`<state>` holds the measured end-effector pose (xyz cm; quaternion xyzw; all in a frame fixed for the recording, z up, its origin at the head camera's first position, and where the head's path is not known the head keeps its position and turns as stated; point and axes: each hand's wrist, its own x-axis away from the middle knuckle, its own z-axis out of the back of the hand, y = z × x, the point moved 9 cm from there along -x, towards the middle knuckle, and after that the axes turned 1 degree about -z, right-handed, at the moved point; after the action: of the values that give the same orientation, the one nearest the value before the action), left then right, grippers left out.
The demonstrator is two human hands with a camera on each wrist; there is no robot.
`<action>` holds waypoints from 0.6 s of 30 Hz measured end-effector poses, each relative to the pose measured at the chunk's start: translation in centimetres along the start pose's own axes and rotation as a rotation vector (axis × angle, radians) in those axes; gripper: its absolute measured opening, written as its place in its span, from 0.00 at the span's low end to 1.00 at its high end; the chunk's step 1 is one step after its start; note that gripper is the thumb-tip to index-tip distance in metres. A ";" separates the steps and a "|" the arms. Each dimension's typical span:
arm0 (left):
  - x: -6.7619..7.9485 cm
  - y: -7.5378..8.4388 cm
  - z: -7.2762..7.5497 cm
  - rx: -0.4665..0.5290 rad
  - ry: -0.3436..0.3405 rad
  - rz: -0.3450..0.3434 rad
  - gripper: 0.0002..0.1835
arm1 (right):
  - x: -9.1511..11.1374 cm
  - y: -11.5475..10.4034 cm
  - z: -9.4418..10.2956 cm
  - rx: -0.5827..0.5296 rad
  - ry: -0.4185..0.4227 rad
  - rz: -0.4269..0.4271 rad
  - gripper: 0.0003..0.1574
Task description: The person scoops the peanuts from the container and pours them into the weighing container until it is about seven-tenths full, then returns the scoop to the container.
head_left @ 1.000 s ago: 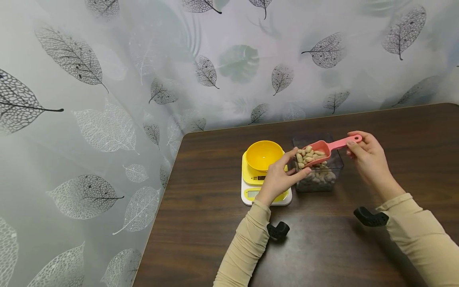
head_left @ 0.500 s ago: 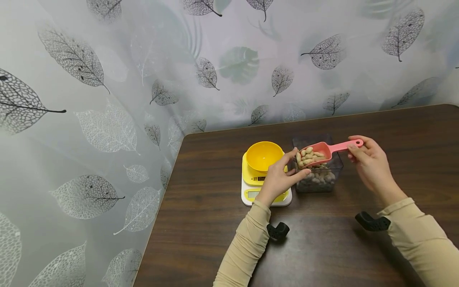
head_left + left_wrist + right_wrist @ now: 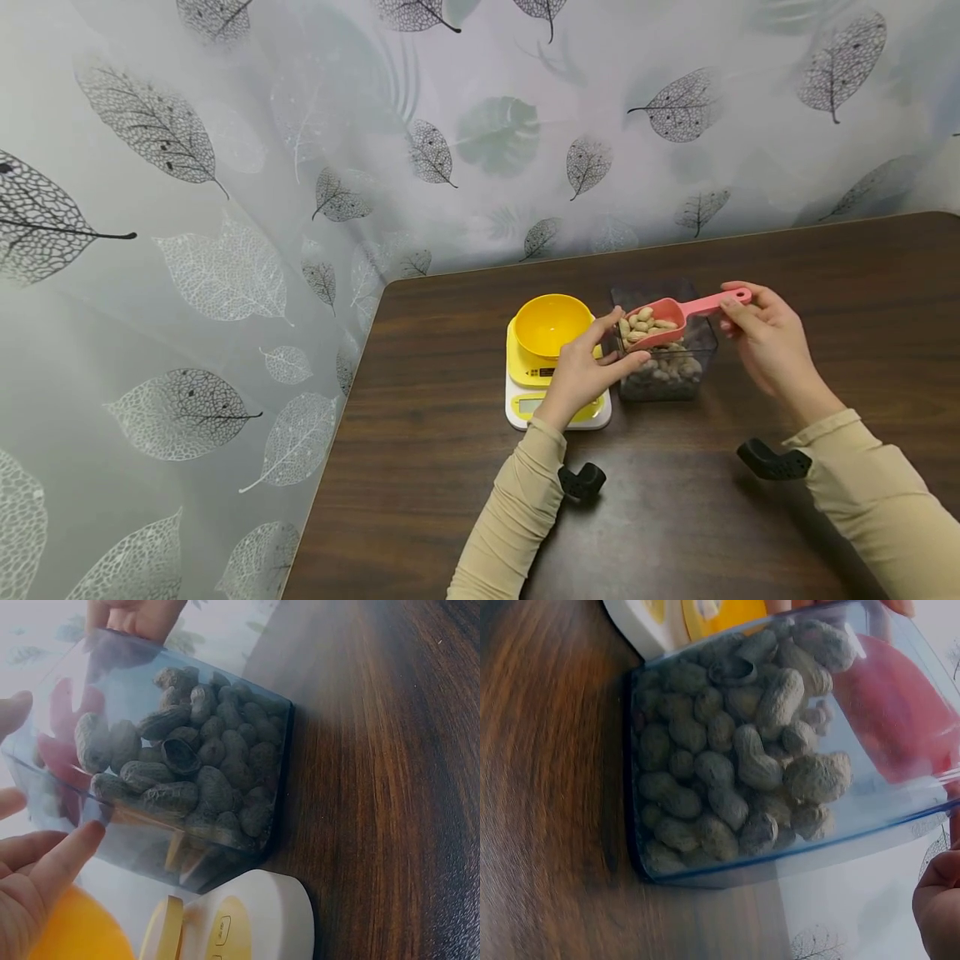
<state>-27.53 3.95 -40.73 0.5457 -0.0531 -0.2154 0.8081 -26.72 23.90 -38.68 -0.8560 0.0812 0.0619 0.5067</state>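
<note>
A clear plastic container [image 3: 637, 393] of unshelled peanuts [image 3: 217, 750] stands on the table. My left hand [image 3: 581, 377] holds its left side by the rim, thumb at the front and fingers farther back. Between thumb and fingers, my right hand [image 3: 774, 340] pinches the handle of a pink scoop [image 3: 670, 312]. The scoop is loaded with peanuts [image 3: 642, 320] and lies in the container's mouth, its tip near the left rim. Through the clear wall in the right wrist view, the scoop's pink bowl [image 3: 889, 705] shows above the heap.
Left of the container stands a white and yellow kitchen scale [image 3: 517, 383], with a yellow bowl [image 3: 551, 321] on top. My left forearm passes in front of its right corner. A leaf-patterned wall covering [image 3: 495, 192] rises behind the brown table [image 3: 420, 467].
My right hand and the scoop have shifted slightly left, after dipping a little. Some peanuts in the scoop lie differently. My left hand stays in place on the container.
</note>
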 end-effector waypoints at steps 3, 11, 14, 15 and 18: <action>0.0 0.0 0.0 0.012 -0.001 0.017 0.39 | 0.3 0.0 0.1 -0.095 0.013 -0.001 0.11; 0.1 -0.2 0.1 0.028 -0.006 0.045 0.39 | 1.3 0.5 0.5 -0.257 0.081 -0.017 0.10; 0.1 -0.2 0.1 0.035 -0.005 0.040 0.39 | 1.6 0.5 0.6 -0.272 0.098 -0.013 0.10; 0.1 -0.2 0.1 0.038 -0.005 0.040 0.39 | 1.7 0.6 0.6 -0.281 0.103 -0.009 0.10; 0.2 -0.2 0.1 0.040 -0.004 0.041 0.38 | 1.8 0.6 0.8 -0.303 0.120 0.000 0.11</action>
<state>-27.45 3.74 -40.95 0.5602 -0.0703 -0.1989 0.8010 -25.11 24.15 -39.95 -0.9247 0.1013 0.0224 0.3662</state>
